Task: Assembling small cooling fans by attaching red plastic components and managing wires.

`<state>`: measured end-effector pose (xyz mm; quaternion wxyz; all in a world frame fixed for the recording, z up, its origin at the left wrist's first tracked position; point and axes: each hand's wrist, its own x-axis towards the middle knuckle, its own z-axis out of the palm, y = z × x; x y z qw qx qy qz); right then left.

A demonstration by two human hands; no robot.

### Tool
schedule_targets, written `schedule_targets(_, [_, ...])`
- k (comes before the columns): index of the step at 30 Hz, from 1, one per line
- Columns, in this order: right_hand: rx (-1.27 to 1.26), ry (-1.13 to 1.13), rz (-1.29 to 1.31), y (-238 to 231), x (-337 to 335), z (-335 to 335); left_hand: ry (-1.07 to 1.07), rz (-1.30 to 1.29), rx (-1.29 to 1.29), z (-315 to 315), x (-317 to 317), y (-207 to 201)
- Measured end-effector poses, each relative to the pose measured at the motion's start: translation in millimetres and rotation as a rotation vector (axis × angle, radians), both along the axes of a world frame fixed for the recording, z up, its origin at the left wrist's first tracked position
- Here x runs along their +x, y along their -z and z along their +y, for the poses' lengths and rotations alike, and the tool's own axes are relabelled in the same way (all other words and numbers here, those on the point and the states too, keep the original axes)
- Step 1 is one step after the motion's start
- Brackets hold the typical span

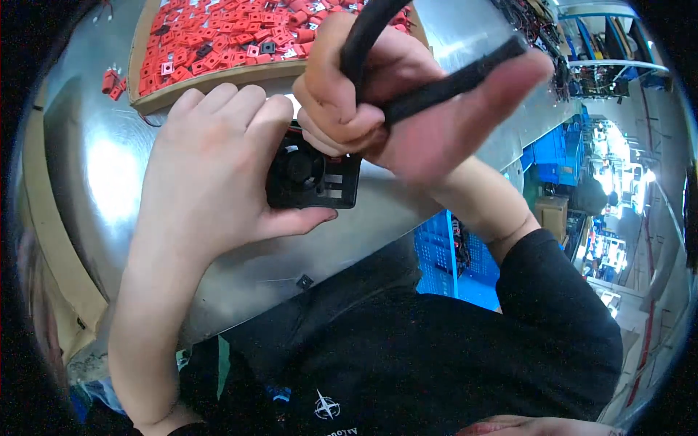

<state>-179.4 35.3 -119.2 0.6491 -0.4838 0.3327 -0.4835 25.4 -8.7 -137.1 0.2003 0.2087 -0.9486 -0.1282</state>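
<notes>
On the far left a few loose red plastic clips (110, 80) lie on the shiny sheet-metal worktop (94, 182), beside the shallow cardboard tray (211, 81) heaped with more of them; my left hand (211, 167) is curled around the small square black plastic fan housing (314, 178), fingers over its top and thumb beneath, holding it just above the worktop. I judge I am fitting the thick black sleeved cable (436, 83) to that housing; my right hand (385, 102) is clenched on the cable directly above the housing, and the next move calls for a steady housing and a firm, aligned pull or push.
</notes>
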Motion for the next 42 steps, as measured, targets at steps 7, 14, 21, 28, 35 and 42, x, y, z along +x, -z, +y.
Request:
schedule_targets(7, [-0.308,-0.398,-0.159,4.3,-23.8,-14.5,0.028,0.015,-0.019,-8.1,-2.5,3.6])
schedule_targets(14, [-0.108,-0.397,-0.203,4.6,-19.3,-6.2,0.09,0.021,-0.052,-16.1,-3.2,9.0])
schedule_targets(21, [0.037,-0.444,0.643,-48.8,1.9,-25.5,0.126,0.059,0.006,-21.8,-1.4,7.3])
schedule_targets(28, [-0.11,-0.492,0.305,-14.8,-22.0,-21.6,0.086,0.119,-0.066,-12.4,1.7,0.5])
schedule_targets(35, [-0.279,0.139,-0.359,-3.4,-16.0,14.7,-0.281,-0.075,0.0,45.5,-6.6,-17.9])
schedule_targets(42, [-0.272,0.165,-0.224,-11.9,-12.7,16.6,-0.362,-0.136,-0.029,50.0,-14.9,-21.8])
